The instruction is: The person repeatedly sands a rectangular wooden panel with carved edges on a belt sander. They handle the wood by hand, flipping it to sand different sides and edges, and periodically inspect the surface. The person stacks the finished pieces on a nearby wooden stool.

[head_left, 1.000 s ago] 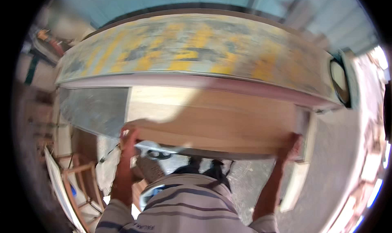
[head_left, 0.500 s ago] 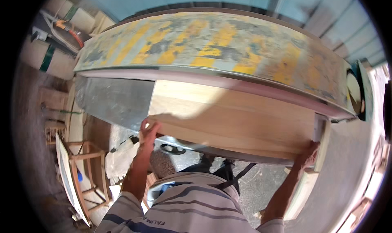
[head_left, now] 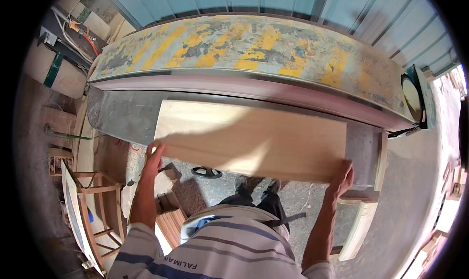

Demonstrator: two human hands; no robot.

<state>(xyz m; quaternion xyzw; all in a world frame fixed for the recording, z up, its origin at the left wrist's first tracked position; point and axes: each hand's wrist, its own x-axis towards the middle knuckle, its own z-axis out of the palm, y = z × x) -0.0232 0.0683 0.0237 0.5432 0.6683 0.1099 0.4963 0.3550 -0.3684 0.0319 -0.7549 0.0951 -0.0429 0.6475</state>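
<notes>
A wide pale wooden board (head_left: 254,139) lies across the grey metal table (head_left: 122,110) of a long machine, its near edge reaching past the table's front. My left hand (head_left: 154,156) grips the near left corner, fingers wrapped round the edge. At the near right corner, my right hand (head_left: 343,177) is closed on the same board. Beyond the board's far edge runs a pink sanding belt (head_left: 234,93), with a narrow strip of metal between the two. A shadow covers part of the board's face.
A worn, yellow-striped cover (head_left: 244,46) tops the machine, below a blue panelled wall (head_left: 273,0). An upturned wooden stool frame (head_left: 100,210) stands at lower left. Below the board, a black handwheel (head_left: 206,172) shows. A wooden frame (head_left: 359,225) stands beside my right forearm.
The board has shifted left and back toward me with both hands still on it. A gap now shows between its far edge and the pink belt, where earlier they met.
</notes>
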